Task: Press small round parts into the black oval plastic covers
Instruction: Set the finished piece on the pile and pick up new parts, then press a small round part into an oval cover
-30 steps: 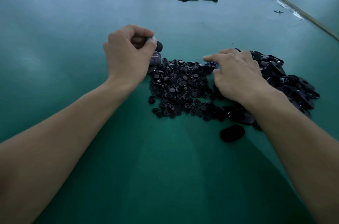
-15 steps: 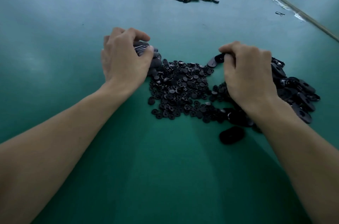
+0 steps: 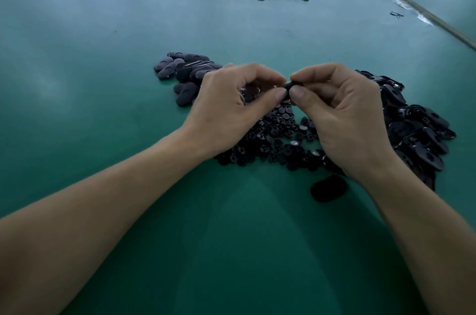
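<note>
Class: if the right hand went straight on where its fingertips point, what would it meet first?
The right hand would likely meet the left hand; both pinch the black part between them.

A smooth green table top with a soft sheen carries glossy black plastic round parts. The oval covers heaped at right are just as shiny. The left-side covers look matt and greyish. A lone cover in front looks matt black.
</note>
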Tool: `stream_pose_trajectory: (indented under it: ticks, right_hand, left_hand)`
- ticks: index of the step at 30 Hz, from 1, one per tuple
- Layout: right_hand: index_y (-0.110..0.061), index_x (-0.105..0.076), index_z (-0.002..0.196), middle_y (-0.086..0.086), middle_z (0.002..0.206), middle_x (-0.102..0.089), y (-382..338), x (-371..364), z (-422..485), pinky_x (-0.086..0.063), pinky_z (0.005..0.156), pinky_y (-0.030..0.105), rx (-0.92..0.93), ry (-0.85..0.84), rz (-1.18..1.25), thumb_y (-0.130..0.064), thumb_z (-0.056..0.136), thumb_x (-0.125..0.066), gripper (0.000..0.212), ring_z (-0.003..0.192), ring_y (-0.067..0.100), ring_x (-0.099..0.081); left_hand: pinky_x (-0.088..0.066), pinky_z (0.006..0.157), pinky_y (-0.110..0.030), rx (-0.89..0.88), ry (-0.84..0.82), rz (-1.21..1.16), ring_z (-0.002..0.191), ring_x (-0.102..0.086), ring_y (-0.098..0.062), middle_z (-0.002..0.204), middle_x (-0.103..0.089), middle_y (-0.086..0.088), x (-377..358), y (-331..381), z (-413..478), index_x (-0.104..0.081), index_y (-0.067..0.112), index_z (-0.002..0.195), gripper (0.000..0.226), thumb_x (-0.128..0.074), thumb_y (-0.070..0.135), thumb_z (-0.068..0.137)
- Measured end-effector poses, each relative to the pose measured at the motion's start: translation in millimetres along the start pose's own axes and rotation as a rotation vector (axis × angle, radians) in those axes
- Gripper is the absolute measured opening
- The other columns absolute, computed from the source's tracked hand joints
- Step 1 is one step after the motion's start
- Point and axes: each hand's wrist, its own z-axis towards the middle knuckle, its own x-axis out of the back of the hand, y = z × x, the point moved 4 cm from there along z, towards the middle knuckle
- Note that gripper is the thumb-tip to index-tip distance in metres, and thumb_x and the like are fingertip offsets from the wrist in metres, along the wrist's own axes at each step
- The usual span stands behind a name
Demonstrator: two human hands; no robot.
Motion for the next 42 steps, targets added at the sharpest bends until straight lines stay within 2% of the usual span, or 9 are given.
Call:
stream_pose_trajectory:
  ticks: [6,9,16,22,25,28,31,34,42]
  right_hand:
    - [-0.031,-0.071,0.087,-0.014,0.075,-0.071,0.7,4.5,-6.5,-0.051,0.068,0.02,0.048,0.101,-0.178,-0.016,0.086,-0.076,0.016,0.071,0.005,-0.068]
    - [-0.031,-0.07,0.087,-0.016,0.075,-0.069,1.4,2.7,-8.8,-0.053,0.07,0.025,0.067,0.111,-0.286,-0.021,0.086,-0.076,0.012,0.071,0.004,-0.065]
    - [-0.03,-0.068,0.089,-0.019,0.08,-0.068,0.5,5.6,-7.6,-0.051,0.073,0.021,0.08,0.147,-0.326,-0.018,0.09,-0.071,0.012,0.074,0.0,-0.064]
    - [-0.028,-0.069,0.095,-0.021,0.084,-0.067,-3.1,-0.4,-10.1,-0.049,0.073,0.016,0.122,0.123,-0.321,-0.013,0.091,-0.069,0.015,0.078,-0.001,-0.065]
    - [-0.022,-0.072,0.104,-0.022,0.089,-0.067,-5.9,-1.7,-11.5,-0.046,0.077,0.009,0.168,0.134,-0.387,-0.007,0.093,-0.065,0.02,0.085,-0.005,-0.065]
    - [-0.016,-0.073,0.106,-0.011,0.092,-0.067,-3.3,-0.3,-11.1,-0.042,0.08,0.01,0.154,0.088,-0.584,-0.013,0.092,-0.067,0.016,0.089,0.006,-0.061]
    - [-0.02,-0.075,0.105,-0.002,0.094,-0.068,3.5,0.2,-11.9,-0.039,0.086,0.027,0.084,-0.006,-0.806,-0.031,0.092,-0.067,0.019,0.095,0.022,-0.055]
    - [-0.025,-0.076,0.102,0.001,0.093,-0.065,5.2,-0.5,-13.7,-0.042,0.088,0.035,0.019,-0.059,-0.877,-0.043,0.091,-0.065,0.024,0.098,0.025,-0.051]
    - [-0.021,-0.075,0.096,0.0,0.093,-0.064,7.8,-2.1,-13.8,-0.034,0.083,0.025,-0.023,-0.129,-0.869,-0.037,0.093,-0.066,0.018,0.096,0.02,-0.051]
  left_hand:
    - [-0.045,0.064,-0.014,0.001,0.013,-0.081,0.071,-0.065,0.002,0.078,-0.072,0.017,0.1,-1.7,1.0,-0.074,0.027,0.094,0.009,-0.076,0.02,0.087]
    - [-0.05,0.066,-0.016,0.001,0.03,-0.145,0.07,-0.065,0.003,0.076,-0.071,0.018,1.0,-2.3,1.9,-0.071,0.031,0.092,0.013,-0.075,0.019,0.088]
    - [-0.055,0.078,-0.02,0.035,-0.025,-0.268,0.079,-0.07,-0.004,0.085,-0.074,0.011,-0.8,-6.5,2.9,-0.071,0.025,0.095,0.019,-0.076,0.009,0.086]
    - [-0.049,0.057,-0.025,-0.023,-0.081,-0.164,0.063,-0.064,-0.012,0.082,-0.075,0.005,-4.0,1.6,-0.1,-0.072,0.023,0.103,0.021,-0.079,0.018,0.084]
    - [-0.054,0.077,-0.019,-0.016,-0.052,-0.138,0.081,-0.07,0.0,0.09,-0.075,0.01,-2.7,0.7,1.1,-0.073,0.021,0.106,0.023,-0.079,0.017,0.084]
    - [-0.051,0.081,-0.016,0.023,0.012,-0.096,0.085,-0.069,0.003,0.091,-0.073,0.016,0.3,-4.0,3.7,-0.073,0.023,0.102,0.019,-0.079,0.017,0.084]
    - [-0.049,0.073,-0.018,0.066,0.07,-0.139,0.075,-0.068,-0.002,0.081,-0.072,0.013,2.3,-8.2,4.5,-0.071,0.025,0.091,0.011,-0.078,0.019,0.084]
    - [-0.046,0.066,-0.014,0.074,0.089,-0.158,0.068,-0.065,-0.002,0.077,-0.071,0.011,3.0,-7.8,4.3,-0.068,0.024,0.089,0.012,-0.077,0.017,0.085]
    - [-0.051,0.066,-0.017,0.12,0.1,-0.219,0.063,-0.059,0.0,0.074,-0.067,0.017,4.1,-13.0,3.9,-0.07,0.03,0.1,0.021,-0.076,0.017,0.085]
